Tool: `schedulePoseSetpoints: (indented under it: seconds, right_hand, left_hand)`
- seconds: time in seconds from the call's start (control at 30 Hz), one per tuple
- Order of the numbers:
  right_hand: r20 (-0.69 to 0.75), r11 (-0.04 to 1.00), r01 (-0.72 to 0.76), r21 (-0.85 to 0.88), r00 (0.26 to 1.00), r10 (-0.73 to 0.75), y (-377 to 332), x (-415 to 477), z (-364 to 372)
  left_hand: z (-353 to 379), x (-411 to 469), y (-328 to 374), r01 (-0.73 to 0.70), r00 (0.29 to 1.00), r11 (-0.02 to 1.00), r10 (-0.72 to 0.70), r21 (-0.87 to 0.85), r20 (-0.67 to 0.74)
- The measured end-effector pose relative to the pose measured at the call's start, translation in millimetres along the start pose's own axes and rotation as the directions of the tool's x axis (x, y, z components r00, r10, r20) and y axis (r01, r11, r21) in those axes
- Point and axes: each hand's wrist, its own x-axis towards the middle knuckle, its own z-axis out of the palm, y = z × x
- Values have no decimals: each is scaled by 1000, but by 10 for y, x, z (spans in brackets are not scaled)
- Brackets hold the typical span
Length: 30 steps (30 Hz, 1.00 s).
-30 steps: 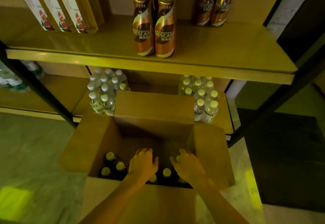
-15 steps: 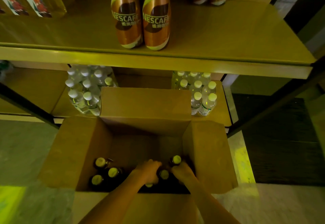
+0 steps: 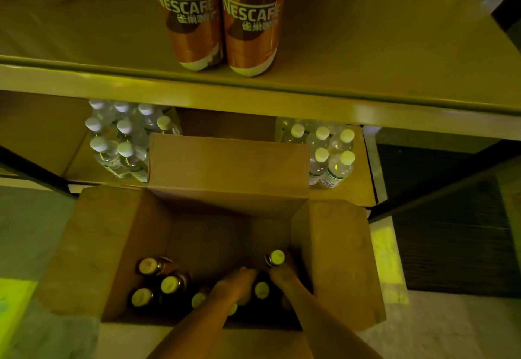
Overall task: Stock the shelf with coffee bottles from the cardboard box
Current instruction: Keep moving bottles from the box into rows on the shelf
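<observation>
Both hands, the left hand and right hand, were deep in the cardboard box among the coffee bottles, their grip too dim to tell, so a half-caught bottle might have slipped, toppling neighbours, before reaching the shelf.

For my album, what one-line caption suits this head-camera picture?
Both hands, left and right, reach among capped coffee bottles in an open cardboard box below the shelf.
</observation>
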Motion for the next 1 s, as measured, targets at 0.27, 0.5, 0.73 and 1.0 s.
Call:
schedulePoseSetpoints:
  seconds: [0.27,0.5,0.73,1.0]
  right_hand:
    - [-84,992,120,43,990,-116,-143,-220,-139]
    - [-94,912,400,88,915,-392,-764,-1329,-719]
    - [-172,772,634,42,766,-620,-1203,-2321,-1352]
    - [-375,492,868,65,478,-794,-1762,-3343,-2250]
  left_hand:
    - [-199,-138,-126,-45,983,887,-42,-460,-179]
    - [-674,-716,-49,-208,886,743,-132,-637,-444]
    - [-1237,-1710,472,-531,724,656,22,-537,-690]
    - [-1847,-2577,1320,-852,421,405,153,-331,-894]
